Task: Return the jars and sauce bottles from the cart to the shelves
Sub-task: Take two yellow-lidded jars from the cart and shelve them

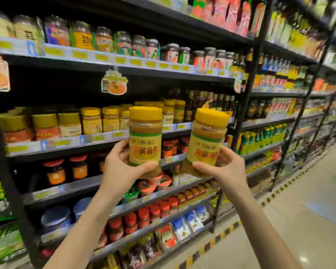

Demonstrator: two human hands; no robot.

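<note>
Two yellow-lidded jars are held up in front of the shelves, side by side and just apart. The left hand [122, 164] wraps the left jar [145, 140] low on its label, fingers curled round the front, and holds it upright; the right hand [223, 167] grips the right jar [207, 142] near its base, fingers closed round it, and this one tilts a little to the right. Behind them, like jars [91, 121] stand in a row on the middle shelf [66, 142].
</note>
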